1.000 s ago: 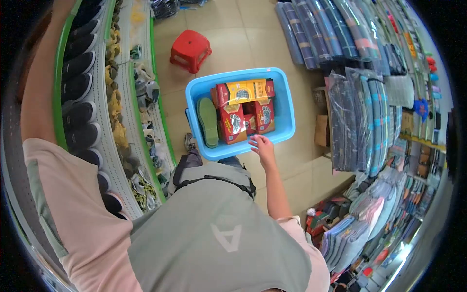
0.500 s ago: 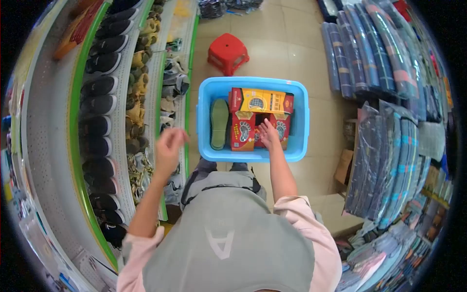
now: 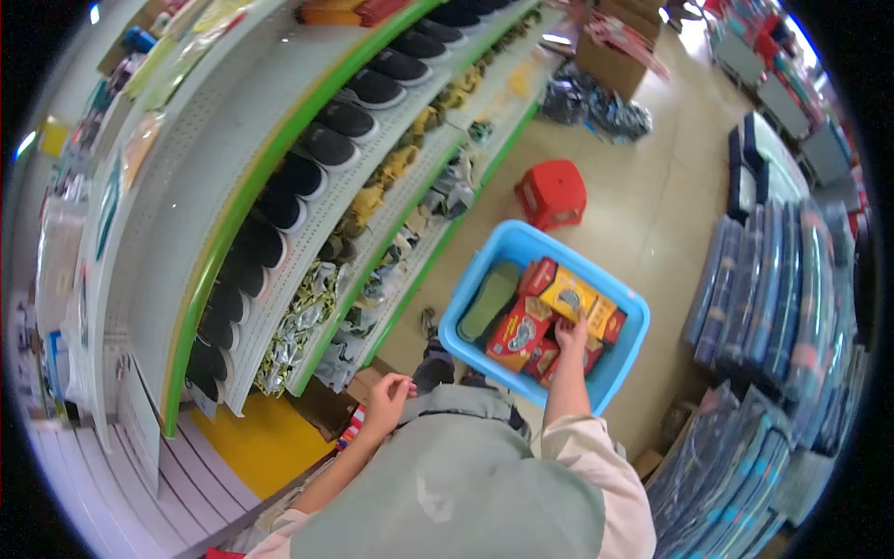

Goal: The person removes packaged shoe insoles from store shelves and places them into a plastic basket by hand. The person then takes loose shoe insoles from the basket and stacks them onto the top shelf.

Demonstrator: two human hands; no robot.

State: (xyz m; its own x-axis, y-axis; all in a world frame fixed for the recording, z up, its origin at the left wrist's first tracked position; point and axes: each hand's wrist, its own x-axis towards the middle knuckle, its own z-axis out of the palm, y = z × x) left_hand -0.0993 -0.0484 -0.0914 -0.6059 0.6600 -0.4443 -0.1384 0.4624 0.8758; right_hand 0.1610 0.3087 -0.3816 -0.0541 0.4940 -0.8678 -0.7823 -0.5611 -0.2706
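A light blue plastic tub [image 3: 456,317] stands on the floor in front of me. Inside it are a green insole [image 3: 490,300], red boxes [image 3: 518,335] printed with a footprint, and a yellow-and-red box [image 3: 570,296] lying across them. My right hand [image 3: 570,337] reaches into the tub, its thumb on the lower edge of the yellow-and-red box and its fingers curled at that edge, partly hidden. My left hand [image 3: 391,396] hangs to the left outside the tub, fingers curled together, with nothing visible in them.
A red stool [image 3: 552,193] stands just beyond the tub. Shelves on the left hold rows of dark shoes [image 3: 326,146]. Wrapped folded fabrics [image 3: 759,279] are stacked at the right. Farther back are black plastic bags [image 3: 596,107] and a cardboard box [image 3: 615,61].
The view has turned, so the tub appears tilted and further right. My right hand has gone from palm-up over the boxes to the yellow-and-red box's edge. My left hand is lower.
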